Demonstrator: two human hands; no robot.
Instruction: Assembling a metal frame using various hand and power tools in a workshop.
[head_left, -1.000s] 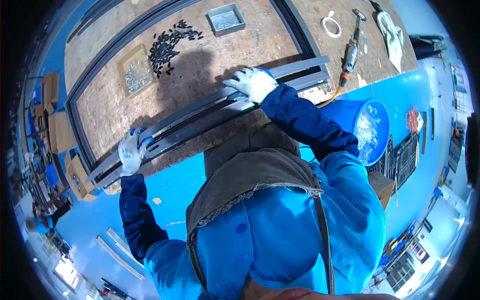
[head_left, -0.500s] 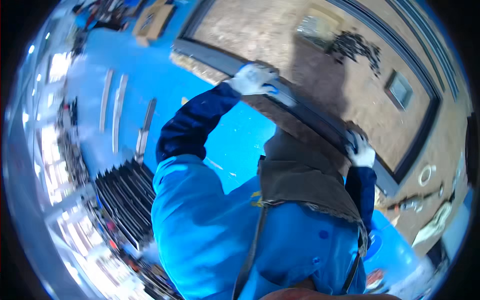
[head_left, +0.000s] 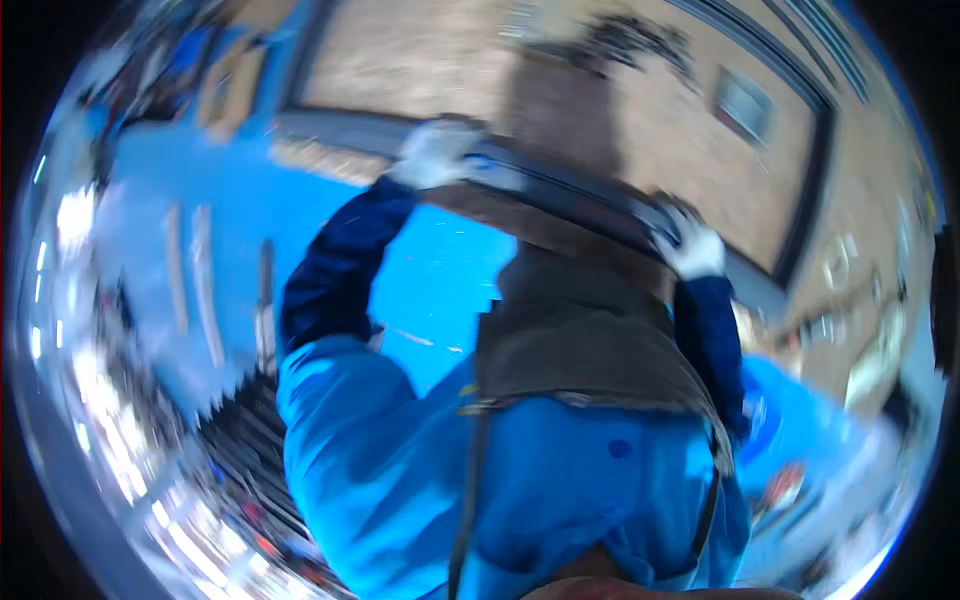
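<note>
A large dark grey rectangular frame (head_left: 570, 202) lies on a brown board-topped table (head_left: 420, 75), its near rail along the table's edge in front of me. My left hand (head_left: 437, 155), in a white glove, is closed over that rail toward its left part. Beside its fingers, a small blue patch and a pale strip show on the rail. My right hand (head_left: 690, 242), also gloved, grips the same rail nearer its right corner, fingers curled over the top. Motion blur hides the finger detail.
Inside the frame's outline lie a heap of small black pieces (head_left: 635, 42) and a small grey box-like piece (head_left: 743, 107). A roll of tape (head_left: 836, 262) and tools lie right of the frame. Dark profiles (head_left: 250, 440) are stacked at the lower left; a cardboard box (head_left: 235, 88) stands on the blue floor.
The whole view has turned, so the frame, table and both hands appear further left and levelled somewhat. Both hands stay on the near rail at about the same places.
</note>
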